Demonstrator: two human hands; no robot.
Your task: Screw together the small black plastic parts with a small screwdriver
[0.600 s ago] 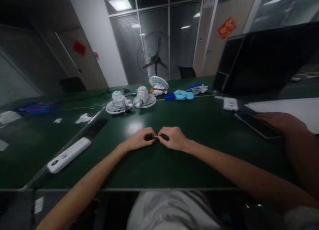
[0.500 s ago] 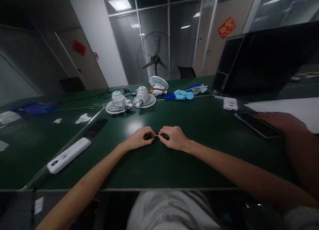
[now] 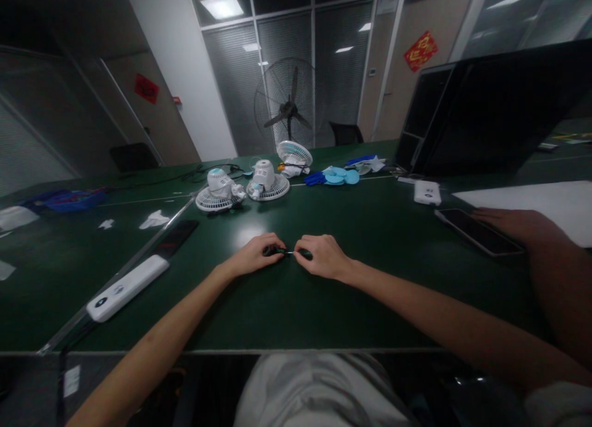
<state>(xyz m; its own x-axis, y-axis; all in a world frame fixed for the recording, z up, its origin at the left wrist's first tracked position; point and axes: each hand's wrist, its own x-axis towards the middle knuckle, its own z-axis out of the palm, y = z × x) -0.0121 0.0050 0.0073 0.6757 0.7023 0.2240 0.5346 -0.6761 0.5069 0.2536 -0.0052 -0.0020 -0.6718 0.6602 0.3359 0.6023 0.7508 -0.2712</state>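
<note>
Both of my hands rest low over the green table, fingertips facing each other a small distance apart. My left hand (image 3: 259, 253) is closed in a pinch on a thin, small rod (image 3: 289, 252), dark at the left with a shiny, metal-like part at the right. My right hand (image 3: 324, 256) is also closed, thumb and forefinger pinched at the rod's right end. The rod lies level between the two hands. Its kind is too small to make out, and the fingers hide part of it.
White fan heads (image 3: 221, 190) lie at the back, beside blue gloves (image 3: 337, 176). A white power bank (image 3: 128, 288) and a dark phone (image 3: 178, 238) lie to the left. Another person's hand (image 3: 522, 227) rests by a phone (image 3: 481, 231) at right, below a black monitor (image 3: 499, 113).
My left hand's fingers have shifted slightly left and curled closer together, so more of the shiny part shows between the hands. My right hand has stayed nearly still.
</note>
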